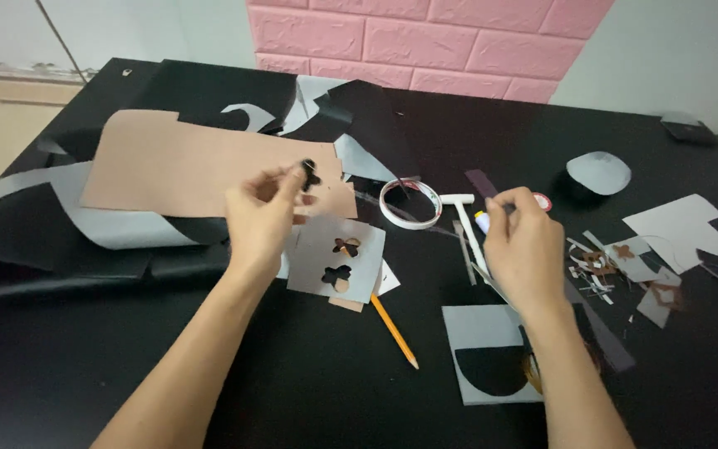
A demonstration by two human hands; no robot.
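L hand raised above black tabletop, thumb + fingertips pinched shut on small black cutout, lobed/flower-ish outline, thin, matte; it sits at the fingertips, in front of the tan sheet. R hand curled closed round a small glue tube, whitish w/ yellow tip poking out toward L; rest of tube hidden in the fist. Just below L hand: grey card, flat, roughly square, w/ two butterfly-like holes cut through it, brown showing behind upper hole. Tan sheet large, smooth, leather-like, edges stepped; lies over curled black/grey sheet, glossy black one face, pale grey other. Betw. hands: roll of white tape, ring-shaped, lying flat; beside it a white T-shaped tool, slim shaft. Yellow pencil lies diagonal on table, near grey card, tip toward viewer. Under R forearm: grey square bearing a black half-disc. R of that hand: heap of scraps, grey + brown slivers, irregular. Farther R a pale grey stepped offcut; behind, a rounded grey piece, edges slightly lifted. Back wall: pink brick-relief panel, embossed, matte.
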